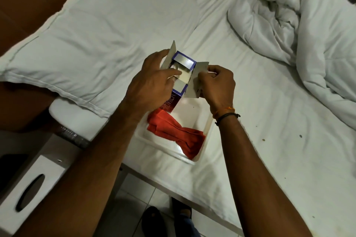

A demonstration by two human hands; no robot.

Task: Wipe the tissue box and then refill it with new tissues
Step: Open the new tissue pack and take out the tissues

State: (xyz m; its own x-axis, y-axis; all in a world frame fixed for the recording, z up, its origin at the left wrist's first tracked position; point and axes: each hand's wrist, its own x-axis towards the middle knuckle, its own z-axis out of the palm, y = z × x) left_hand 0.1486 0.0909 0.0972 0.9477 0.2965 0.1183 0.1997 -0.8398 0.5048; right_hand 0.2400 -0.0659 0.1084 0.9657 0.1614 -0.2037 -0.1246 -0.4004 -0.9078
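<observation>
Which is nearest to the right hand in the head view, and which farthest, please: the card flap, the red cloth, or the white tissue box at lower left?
1. Card flap: pinched by the right hand.
2. Red cloth: below the hand, in the white tray.
3. White tissue box: far lower left, off the bed.

Bedroom, likely hotel or home. White-sheeted bed (260, 102) fills the view, large pillow (100, 31) at left, rumpled duvet (300, 25) (unmade) at right; tiled floor (142, 194) below.
</observation>
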